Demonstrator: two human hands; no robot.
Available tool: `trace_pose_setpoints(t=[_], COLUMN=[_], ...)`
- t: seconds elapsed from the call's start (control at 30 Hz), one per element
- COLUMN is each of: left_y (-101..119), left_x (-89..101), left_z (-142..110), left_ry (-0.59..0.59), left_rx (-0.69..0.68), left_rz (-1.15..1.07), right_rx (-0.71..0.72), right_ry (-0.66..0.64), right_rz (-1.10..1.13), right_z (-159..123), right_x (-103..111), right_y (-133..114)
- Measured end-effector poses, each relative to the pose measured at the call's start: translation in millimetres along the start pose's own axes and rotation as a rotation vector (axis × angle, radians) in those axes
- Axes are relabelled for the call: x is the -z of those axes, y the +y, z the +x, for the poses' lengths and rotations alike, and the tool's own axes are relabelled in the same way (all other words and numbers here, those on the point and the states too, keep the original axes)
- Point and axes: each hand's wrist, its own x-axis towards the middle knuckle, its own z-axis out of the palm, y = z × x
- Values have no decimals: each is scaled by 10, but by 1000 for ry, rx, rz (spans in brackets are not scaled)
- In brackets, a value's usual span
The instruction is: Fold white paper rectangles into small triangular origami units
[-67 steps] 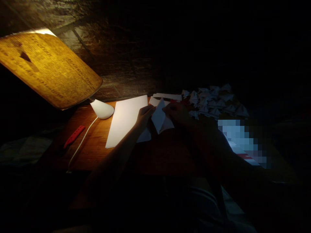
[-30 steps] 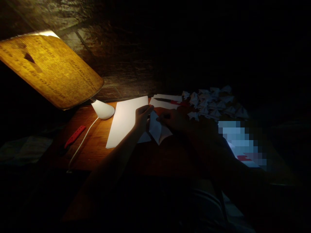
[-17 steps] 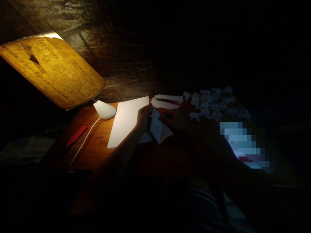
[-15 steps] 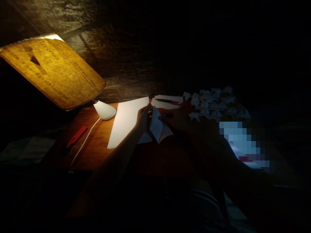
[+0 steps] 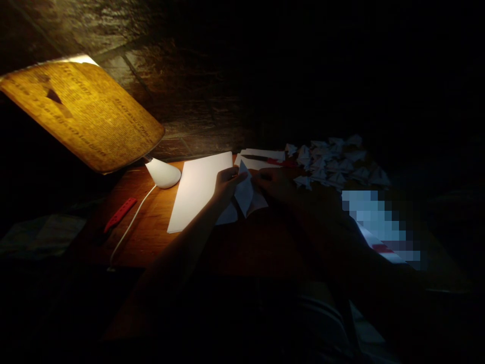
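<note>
A partly folded sheet of white paper (image 5: 244,196) is held up between my hands above the wooden table. My left hand (image 5: 227,183) grips its left side, with the thumb pressed on the front face near the top. On the other side my right hand (image 5: 271,182) pinches the right edge; its fingers are dark and partly hidden. The paper comes to a point at the top and spreads into flaps below. Close behind my left hand lies a stack of white paper sheets (image 5: 200,184).
A lamp (image 5: 164,174) with a printed shade stands at the left, its white cord running forward. Beside the cord lies a red-handled cutter (image 5: 120,213). Several folded paper pieces (image 5: 337,162) cluster at the back right. A bright blurred screen (image 5: 379,227) lies at the right.
My left thumb has come down onto the front of the folded paper. The paper has shifted slightly upward, and my right hand stays at its right edge.
</note>
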Motion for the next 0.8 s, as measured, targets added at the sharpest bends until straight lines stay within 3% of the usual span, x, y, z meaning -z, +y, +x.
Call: trace_pose_setpoints(t=[0.13, 0.8], left_y=[22, 13], left_x=[4, -7], left_z=[0, -15], left_ry=[9, -8], left_rx=[-17, 64], left_rz=[7, -32], right_rx=[-37, -11], right_ry=[42, -57], right_rz=[3, -21], right_z=[26, 23], right_x=[10, 11], right_y=[35, 23])
